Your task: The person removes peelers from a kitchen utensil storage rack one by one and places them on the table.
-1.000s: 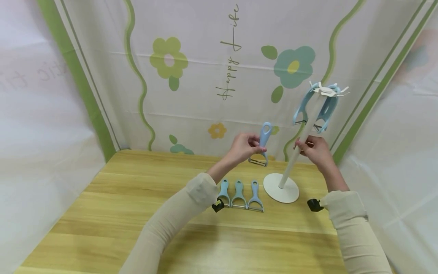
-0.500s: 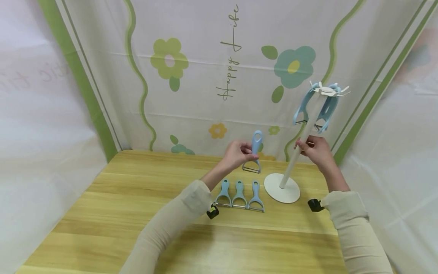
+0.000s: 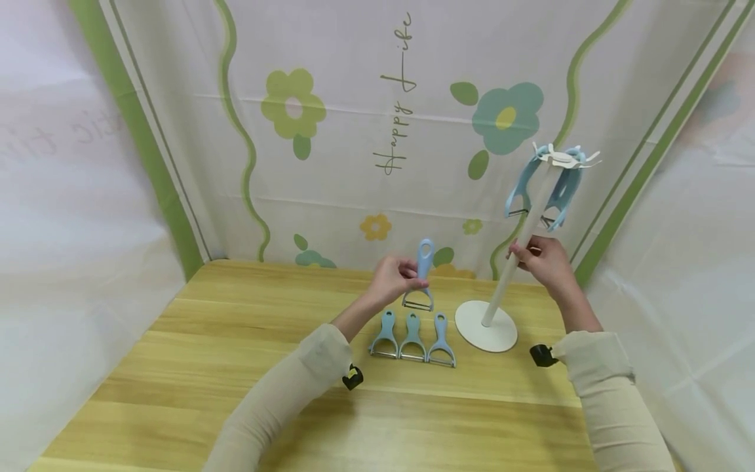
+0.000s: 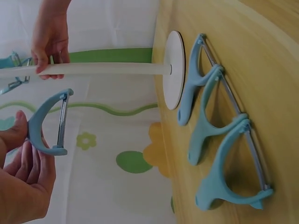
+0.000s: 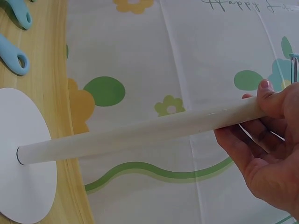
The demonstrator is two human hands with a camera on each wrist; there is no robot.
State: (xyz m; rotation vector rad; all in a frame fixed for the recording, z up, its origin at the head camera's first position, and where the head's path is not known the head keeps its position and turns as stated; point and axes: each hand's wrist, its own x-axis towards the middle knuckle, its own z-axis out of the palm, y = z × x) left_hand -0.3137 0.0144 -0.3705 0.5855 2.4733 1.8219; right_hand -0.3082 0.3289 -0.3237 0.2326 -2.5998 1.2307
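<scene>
My left hand [image 3: 394, 282] pinches a light blue peeler [image 3: 425, 259] by its handle, ring end up and blade down, above the table. Beneath it three peelers lie side by side: a blue-green one [image 3: 386, 331], a green one [image 3: 412, 333] and a blue one [image 3: 440, 336]. With thumb and fingers my right hand [image 3: 545, 261] grips the pole of a white stand [image 3: 501, 290]. From the hooked top of that stand hang blue peelers [image 3: 522, 187], partly hidden behind the pole. The left wrist view shows the held peeler's blade [image 4: 62, 122] apart from the stand.
The stand's round white base [image 3: 472, 324] rests on the wooden table [image 3: 236, 341], right of the lying peelers. A patterned cloth [image 3: 336, 157] hangs behind the table, and pale cloth also hangs at both sides.
My left hand has moved left and down with the peeler, away from the stand. The right hand keeps its grip on the pole, and the stand stays in place.
</scene>
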